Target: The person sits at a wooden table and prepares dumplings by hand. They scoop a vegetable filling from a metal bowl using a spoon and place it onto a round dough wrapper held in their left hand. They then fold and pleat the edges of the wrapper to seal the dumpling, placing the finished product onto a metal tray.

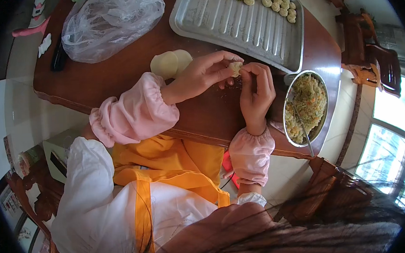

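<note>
Between the fingertips of both hands is a small pleated dumpling [235,68], held over the brown wooden table. My left hand [204,75] grips it from the left with thumb and fingers, and my right hand [257,89] pinches its right side. Two round dough wrappers [164,64] lie overlapping on the table, just behind my left wrist. Beyond my hands, a ribbed metal tray [213,28] carries rows of pleated dumplings [249,0] along its far side. Right of my right hand stands a metal bowl of chopped filling [308,101], with a metal spoon [303,126] leaning in it.
A crumpled clear plastic bag [110,23] lies at the table's far left, beside a black object [58,57] and a piece of white tissue [44,45]. The near table edge [203,137] runs below my forearms. Wooden chairs [370,51] stand around the table.
</note>
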A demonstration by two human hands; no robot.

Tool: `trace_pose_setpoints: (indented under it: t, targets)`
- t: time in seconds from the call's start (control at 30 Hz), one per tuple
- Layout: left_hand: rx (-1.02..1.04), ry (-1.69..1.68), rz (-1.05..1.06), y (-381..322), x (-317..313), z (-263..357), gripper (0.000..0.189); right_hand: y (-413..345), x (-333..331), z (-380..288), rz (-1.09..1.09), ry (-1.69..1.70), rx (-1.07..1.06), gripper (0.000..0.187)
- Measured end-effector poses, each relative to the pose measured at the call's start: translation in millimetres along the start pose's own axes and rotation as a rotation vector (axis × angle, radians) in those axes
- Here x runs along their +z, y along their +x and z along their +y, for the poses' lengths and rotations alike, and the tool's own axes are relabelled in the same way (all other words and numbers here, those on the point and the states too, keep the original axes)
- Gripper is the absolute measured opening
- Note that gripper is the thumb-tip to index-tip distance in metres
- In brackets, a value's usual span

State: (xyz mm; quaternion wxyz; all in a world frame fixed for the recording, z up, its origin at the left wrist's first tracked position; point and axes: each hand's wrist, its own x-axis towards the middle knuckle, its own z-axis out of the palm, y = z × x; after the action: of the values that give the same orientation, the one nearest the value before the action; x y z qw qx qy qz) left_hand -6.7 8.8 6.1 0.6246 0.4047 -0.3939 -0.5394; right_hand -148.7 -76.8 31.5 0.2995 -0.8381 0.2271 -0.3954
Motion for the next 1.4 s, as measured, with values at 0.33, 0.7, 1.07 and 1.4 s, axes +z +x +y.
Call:
trace_pose_setpoints:
  t: [0.33,0.7,1.07,1.4]
  targets:
    - [-0.023,0.035,0.034,0.6,-0.8,1.2,0.029,0.0,-0.2,-2.0,0.005,0.008,0.021,0.017]
    - [-0.034,0.039,0.031,0.5,-3.1,-3.3,0.027,-1.3,2.6,1.4,0.026,-0.046,-0.051,0.021]
    - [-0.117,0.036,-0.047,0.5,-7.6,-6.4,0.034,-0.7,-0.5,0.3,0.008,-0.119,-0.106,0.021]
    - [-0.025,0.008,0.029,2.7,-2.4,0.4,0.027,-2.4,0.2,-0.7,0.055,-0.087,-0.056,0.021]
